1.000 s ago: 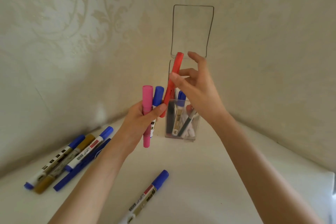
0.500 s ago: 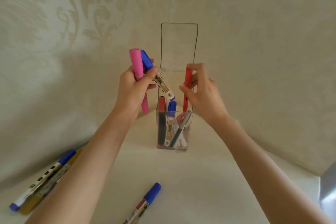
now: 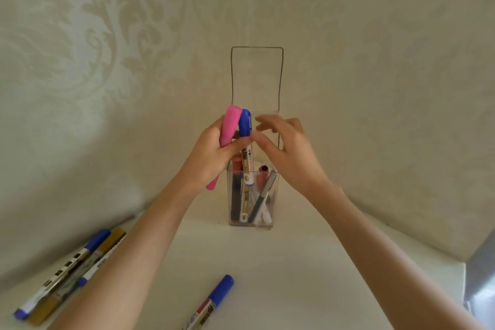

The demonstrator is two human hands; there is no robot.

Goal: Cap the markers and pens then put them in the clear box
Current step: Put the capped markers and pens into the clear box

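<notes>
My left hand [image 3: 211,161] is closed round two capped markers at once, a fat pink marker [image 3: 229,126] and a blue-capped white marker [image 3: 245,126]. I hold them side by side, caps up, right over the mouth of the tall clear plastic box [image 3: 273,211]. Bunching them in one fist saves me a trip to the worktop [image 3: 267,262], and keeping them upright lines them up with the narrow opening, so each can go straight down.

My right hand [image 3: 292,155] holds nothing. Its fingers are loosely spread and a little blurred, and the thumb is just beside the blue-capped white marker, below its cap. I judge it is there to take that marker from the bundle and feed it in, since the box looks too slim for two at once. Whether the thumb actually touches the barrel I cannot tell.

The box stands at the back of the worktop, in the corner between two patterned walls, with its hinged clear lid [image 3: 257,75] tipped up out of the way. Inside, a gold-and-white marker [image 3: 243,203] stands on end and a slim grey pen [image 3: 263,195] leans across it, so there is less free room and each new one needs some aiming.

More remains, by my reckoning: a lone blue-capped marker [image 3: 214,297] lies near me, and a cluster of blue-capped and gold markers [image 3: 64,273] waits at my far left, all apparently capped.
</notes>
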